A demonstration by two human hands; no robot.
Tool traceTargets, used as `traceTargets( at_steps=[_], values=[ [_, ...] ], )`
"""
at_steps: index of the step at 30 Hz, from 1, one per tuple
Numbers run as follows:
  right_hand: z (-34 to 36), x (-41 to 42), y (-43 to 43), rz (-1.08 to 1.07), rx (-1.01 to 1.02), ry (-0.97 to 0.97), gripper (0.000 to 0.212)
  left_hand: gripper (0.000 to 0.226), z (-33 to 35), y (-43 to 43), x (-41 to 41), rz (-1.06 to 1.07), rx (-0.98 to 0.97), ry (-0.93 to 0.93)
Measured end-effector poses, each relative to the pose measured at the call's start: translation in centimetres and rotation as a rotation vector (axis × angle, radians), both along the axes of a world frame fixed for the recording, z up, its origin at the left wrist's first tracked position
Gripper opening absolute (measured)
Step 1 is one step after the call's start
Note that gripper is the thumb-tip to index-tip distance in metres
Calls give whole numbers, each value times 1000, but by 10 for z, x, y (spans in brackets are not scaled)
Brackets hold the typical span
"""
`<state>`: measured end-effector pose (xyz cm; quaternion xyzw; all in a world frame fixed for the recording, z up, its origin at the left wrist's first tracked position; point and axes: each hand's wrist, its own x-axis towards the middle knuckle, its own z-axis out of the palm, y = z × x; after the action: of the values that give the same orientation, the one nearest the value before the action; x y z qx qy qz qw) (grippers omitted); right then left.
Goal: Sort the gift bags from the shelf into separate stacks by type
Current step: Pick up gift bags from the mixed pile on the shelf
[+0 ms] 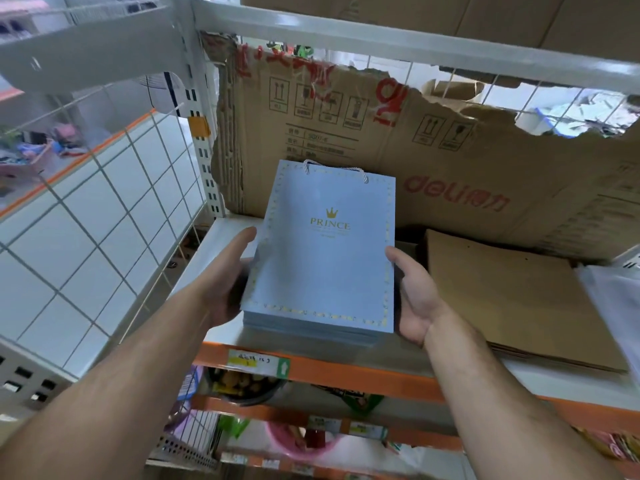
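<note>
Left hand [225,285] and right hand [417,299] grip the blue bag stack's [322,265] long sides at the shelf's [218,230] front edge, thumbs on top.

Pale blue gift bags [322,265] w/ gold crown & border, brown paper bags [512,299], orange shelf edge [346,370].

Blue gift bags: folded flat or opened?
Folded flat. The blue gift bags lie stacked on the shelf, face up, layered edges showing, between left hand and right hand.
</note>
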<state>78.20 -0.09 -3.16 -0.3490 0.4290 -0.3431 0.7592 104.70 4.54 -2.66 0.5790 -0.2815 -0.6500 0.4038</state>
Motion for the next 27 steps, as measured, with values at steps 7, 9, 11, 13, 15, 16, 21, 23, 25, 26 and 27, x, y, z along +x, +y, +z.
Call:
traceTargets(
  at_steps=[7,9,11,13,15,16,21,23,25,26,27],
  values=[
    [-1,2,7,-17,14,20,45,79,-4,6,6,-7,-14,39],
    [-5,1,15,-14,15,1,45,79,-9,11,6,-21,-30,73],
    [-8,4,22,-10,-2,24,42,74,-15,13,3,21,-43,99],
    [-6,6,25,-22,-10,45,41,74,-19,14,4,34,-39,109],
    [-4,6,25,-36,-17,61,39,73,-18,14,8,8,-43,112],
    [-4,6,25,-49,-23,76,37,68,-17,14,7,4,-48,108],
    [-11,10,24,-72,-27,198,26,31,-23,11,-1,54,-59,13],
    [-18,9,19,-76,-35,286,30,27,-25,9,0,13,-77,-7],
    [-24,9,16,-95,-46,356,36,26,-28,6,1,2,-91,-25],
    [-26,9,14,-112,-47,373,40,29,-30,5,2,14,-100,-26],
    [-28,9,13,-127,-43,379,44,33,-32,4,1,26,-106,-27]
  ],
)
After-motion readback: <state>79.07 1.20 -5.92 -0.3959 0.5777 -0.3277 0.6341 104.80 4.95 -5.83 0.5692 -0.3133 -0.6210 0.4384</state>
